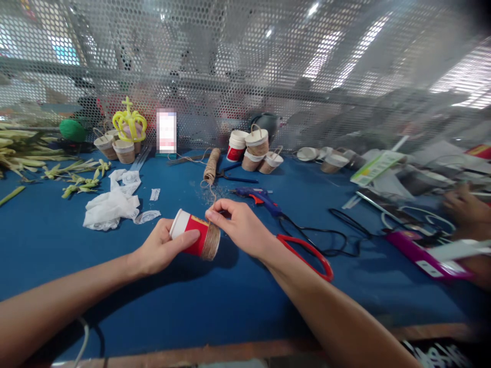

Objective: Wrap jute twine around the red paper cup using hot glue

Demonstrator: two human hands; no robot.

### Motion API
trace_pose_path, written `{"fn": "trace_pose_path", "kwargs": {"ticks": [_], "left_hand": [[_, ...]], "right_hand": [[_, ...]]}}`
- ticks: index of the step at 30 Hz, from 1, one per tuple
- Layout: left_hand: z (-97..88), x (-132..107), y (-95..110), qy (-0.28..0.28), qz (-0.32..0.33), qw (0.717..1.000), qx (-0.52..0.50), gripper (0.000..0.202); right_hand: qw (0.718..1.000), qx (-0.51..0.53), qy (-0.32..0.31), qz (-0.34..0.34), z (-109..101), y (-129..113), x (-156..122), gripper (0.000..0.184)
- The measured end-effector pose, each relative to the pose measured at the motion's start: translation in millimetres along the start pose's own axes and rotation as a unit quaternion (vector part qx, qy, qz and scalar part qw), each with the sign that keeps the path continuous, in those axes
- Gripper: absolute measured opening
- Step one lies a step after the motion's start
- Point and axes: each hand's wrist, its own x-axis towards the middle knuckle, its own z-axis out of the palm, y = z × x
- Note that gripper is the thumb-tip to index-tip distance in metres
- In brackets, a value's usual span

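My left hand (163,249) is closed around a red and white paper cup (195,235), which lies tilted on its side in the air above the blue table. Twine coils cover the cup's base end, at the right. Thumb and forefinger of my right hand (240,225) pinch the jute twine (214,194) beside the wrapped part. From there the strand runs back to a twine spool (211,166) lying on the table. A blue glue gun (261,199) rests just beyond my right hand, and red-handled scissors (307,253) lie partly under my right forearm.
Twine-wrapped cups (257,143) stand at the back by a perforated metal screen (215,66). White lace (111,207), a yellow crown (129,125) and dried stalks (28,148) are on the left. Black cable, a purple power strip (425,255) and another person's hand (466,204) are at right.
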Motion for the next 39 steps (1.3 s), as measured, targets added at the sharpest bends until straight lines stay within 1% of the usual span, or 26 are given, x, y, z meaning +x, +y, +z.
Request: {"fn": "trace_pose_path", "kwargs": {"ticks": [7, 14, 20, 24, 29, 32, 34, 36, 39], "left_hand": [[2.3, 1, 1, -0.007, -0.002, 1.0, -0.024, 0.03], [1.9, 3, -5, -0.019, 0.001, 0.999, -0.047, 0.031], [4.4, 3, -2, -0.01, -0.008, 0.999, -0.041, 0.037], [5.6, 4, -2, -0.007, 0.0, 0.999, -0.042, 0.035], [4.0, 3, -6, -0.023, 0.015, 0.999, -0.044, 0.034], [2.9, 3, -5, -0.036, 0.023, 0.999, -0.022, 0.035], [2.2, 3, -3, -0.03, 0.026, 0.999, -0.01, 0.036], [1.4, 3, -2, -0.012, 0.038, 0.999, -0.002, 0.037], [-0.2, 4, -1, 0.001, 0.066, 0.998, 0.006, 0.036]], "right_hand": [[1.0, 0.007, 0.004, 0.003, 1, -1, 1, 0.017], [1.0, 0.004, 0.0, 0.012, 1, -1, 1, 0.018], [1.0, -0.001, 0.0, 0.016, 0, -2, 1, 0.018], [1.0, -0.008, -0.001, 0.019, 1, -2, 1, 0.02], [0.999, -0.049, -0.005, 0.02, 1, 4, 5, 0.022], [0.996, -0.077, 0.008, 0.035, -4, 11, 7, 0.024], [0.996, -0.078, 0.018, 0.045, -10, 13, 7, 0.028], [0.997, -0.054, 0.005, 0.051, -16, 11, 4, 0.034], [0.996, 0.022, -0.06, 0.059, -22, 3, -3, 0.037]]}}
